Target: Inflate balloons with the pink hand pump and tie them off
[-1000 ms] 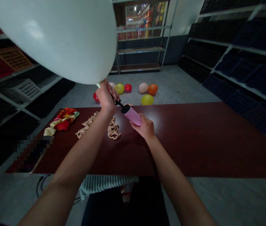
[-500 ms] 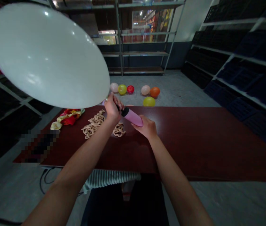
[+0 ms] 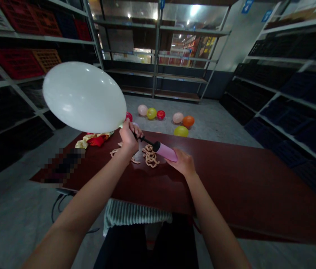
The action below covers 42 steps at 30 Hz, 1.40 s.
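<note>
A large white balloon (image 3: 83,97) hangs off to the upper left, its neck pinched in my left hand (image 3: 130,135). Those fingers are also wrapped round one end of a balloon hand pump, most of which they cover. From this hand a black rod (image 3: 147,141) runs to the pump's pink barrel (image 3: 166,152). My right hand (image 3: 184,162) is closed round the barrel's near end. Below the pump, tan loops of limp balloons or cord (image 3: 150,156) lie on the dark red table (image 3: 230,179).
Red and cream cloth-like items (image 3: 97,140) lie at the table's left end, near a blurred-out patch (image 3: 64,164). Several inflated balloons, among them an orange one (image 3: 188,121), rest on the floor beyond. Metal shelves (image 3: 178,77) stand behind; dark crates (image 3: 283,112) line the right.
The barrel has slid away from my left hand, baring the black rod. The white balloon appears smaller and lower in view. The camera has tilted up.
</note>
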Available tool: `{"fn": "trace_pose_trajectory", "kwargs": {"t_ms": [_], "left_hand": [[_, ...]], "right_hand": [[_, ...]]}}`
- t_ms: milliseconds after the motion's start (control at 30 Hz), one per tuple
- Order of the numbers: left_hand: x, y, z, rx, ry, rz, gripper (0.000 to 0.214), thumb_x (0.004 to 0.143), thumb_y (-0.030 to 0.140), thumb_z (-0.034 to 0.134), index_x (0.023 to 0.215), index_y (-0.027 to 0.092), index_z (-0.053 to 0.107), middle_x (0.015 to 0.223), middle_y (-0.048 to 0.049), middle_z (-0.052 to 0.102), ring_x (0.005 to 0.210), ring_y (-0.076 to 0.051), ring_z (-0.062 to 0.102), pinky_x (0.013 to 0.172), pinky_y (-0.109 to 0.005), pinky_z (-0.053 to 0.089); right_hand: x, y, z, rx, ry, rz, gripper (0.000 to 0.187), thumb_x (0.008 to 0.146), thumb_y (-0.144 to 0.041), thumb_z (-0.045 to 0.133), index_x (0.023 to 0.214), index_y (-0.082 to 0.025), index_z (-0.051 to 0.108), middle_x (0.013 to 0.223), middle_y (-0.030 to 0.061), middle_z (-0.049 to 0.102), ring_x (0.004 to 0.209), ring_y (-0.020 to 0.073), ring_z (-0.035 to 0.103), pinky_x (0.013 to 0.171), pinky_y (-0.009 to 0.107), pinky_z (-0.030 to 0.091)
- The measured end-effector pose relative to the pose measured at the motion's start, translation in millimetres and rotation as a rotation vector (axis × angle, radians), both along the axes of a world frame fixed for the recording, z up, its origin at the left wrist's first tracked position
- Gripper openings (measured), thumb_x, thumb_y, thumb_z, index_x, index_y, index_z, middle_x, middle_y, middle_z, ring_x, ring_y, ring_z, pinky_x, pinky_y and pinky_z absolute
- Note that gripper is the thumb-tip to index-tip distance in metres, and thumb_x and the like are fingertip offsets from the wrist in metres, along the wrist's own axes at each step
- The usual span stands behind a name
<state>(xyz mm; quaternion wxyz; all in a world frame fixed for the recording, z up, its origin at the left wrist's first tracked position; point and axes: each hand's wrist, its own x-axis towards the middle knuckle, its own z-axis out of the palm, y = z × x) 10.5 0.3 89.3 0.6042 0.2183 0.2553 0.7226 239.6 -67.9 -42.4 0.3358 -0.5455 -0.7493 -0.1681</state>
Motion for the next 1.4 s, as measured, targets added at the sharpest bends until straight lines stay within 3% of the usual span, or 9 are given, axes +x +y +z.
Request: {"fn": "trace_pose_trajectory", "kwargs": {"t_ms": [200,333,467,700,967,1200,1400], "left_hand": [[-41,11,18.2,-0.069,-0.012,0.054,0.049,0.099,0.027,0.041,0.054,0.021,0.024,0.039,0.0052,0.026,0.030,-0.009,0.025,0.036,-0.025,0.023],[-47,23,25.7,-0.085,-0.015,0.082,0.049,0.100,0.031,0.044,0.056,0.020,0.025,0.041,0.0064,0.027,0.030,-0.008,0.026,0.036,-0.023,0.023],[-30,36,22.7,-0.067,0.013,0.075,0.048,0.101,0.032,0.045,0.057,0.020,0.028,0.041,0.0067,0.029,0.030,-0.008,0.026,0.036,-0.022,0.024],[23,52,4.0,-0.103,0.046,0.056,0.047,0.100,0.034,0.048,0.059,0.021,0.029,0.040,0.0075,0.031,0.029,-0.008,0.028,0.035,-0.021,0.024],[89,32,-29.6,-0.108,0.066,-0.023,0.046,0.098,0.029,0.049,0.056,0.022,0.029,0.040,0.0063,0.030,0.028,-0.009,0.026,0.034,-0.024,0.023],[77,18,-44.3,-0.105,-0.031,0.024,0.051,0.096,0.037,0.056,0.056,0.022,0.028,0.040,0.0073,0.030,0.029,-0.007,0.027,0.035,-0.022,0.024],[49,1,-29.9,-0.023,-0.033,0.053,0.050,0.101,0.029,0.046,0.053,0.021,0.031,0.039,0.0056,0.030,0.029,-0.008,0.028,0.036,-0.024,0.026]], "right_hand": [[-2,-2,2.9,-0.010,-0.023,0.014,0.036,0.086,-0.050,0.071,0.104,-0.020,0.067,0.089,0.0082,0.076,0.078,0.0224,0.073,0.069,0.030,0.051],[-2,-1,1.6,0.015,-0.013,0.016,0.036,0.086,-0.049,0.072,0.107,-0.020,0.067,0.090,0.0082,0.077,0.078,0.0236,0.073,0.069,0.031,0.052],[0,0,-1.2,0.046,0.054,-0.023,0.033,0.083,-0.045,0.074,0.105,-0.020,0.067,0.088,0.0075,0.077,0.074,0.0240,0.073,0.066,0.032,0.052],[3,4,-1.0,-0.026,0.086,-0.092,0.029,0.084,-0.046,0.071,0.096,-0.020,0.067,0.080,0.0052,0.075,0.069,0.0217,0.072,0.060,0.029,0.044],[3,6,0.3,-0.113,0.139,-0.158,0.032,0.082,-0.045,0.073,0.101,-0.019,0.068,0.087,0.0057,0.076,0.075,0.0225,0.071,0.062,0.029,0.041],[4,6,1.7,-0.153,0.062,-0.152,0.041,0.081,-0.051,0.073,0.109,-0.020,0.069,0.096,0.0081,0.078,0.082,0.0228,0.072,0.065,0.029,0.042],[-1,3,4.6,-0.141,0.013,-0.107,0.049,0.083,-0.054,0.071,0.116,-0.018,0.068,0.104,0.0101,0.078,0.090,0.0244,0.073,0.071,0.030,0.046]]}}
